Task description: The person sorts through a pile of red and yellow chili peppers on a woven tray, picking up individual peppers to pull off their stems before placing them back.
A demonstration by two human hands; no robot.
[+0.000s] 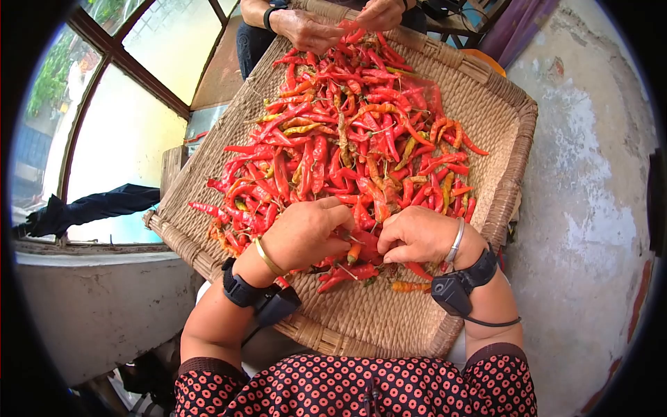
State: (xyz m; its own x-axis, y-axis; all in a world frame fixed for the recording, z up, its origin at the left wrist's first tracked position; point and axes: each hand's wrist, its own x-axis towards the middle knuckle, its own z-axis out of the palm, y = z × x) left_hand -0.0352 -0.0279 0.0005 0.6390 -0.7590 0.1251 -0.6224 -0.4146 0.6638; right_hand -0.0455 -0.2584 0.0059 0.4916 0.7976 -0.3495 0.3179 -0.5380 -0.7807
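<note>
A wide heap of chili peppers (319, 156), mostly red with some orange and yellow-green ones, lies in a woven basket tray (486, 153). My left hand (306, 233), with a gold bangle, is closed at the near side of the heap, its fingers around a red chili pepper (366, 241). Close to its right, my right hand (420, 236), with a silver bangle, has its fingers curled and pinched; what lies between them is hidden. An orange-tipped chili pepper (355, 251) shows just below my left fingertips.
Across the tray, another person's hands (306, 29) hold a red chili at the far edge. A window (111, 132) and a dark folded umbrella (104, 207) are at the left. A worn plaster wall (583, 181) stands at the right. One orange chili (410, 286) lies near the tray's front.
</note>
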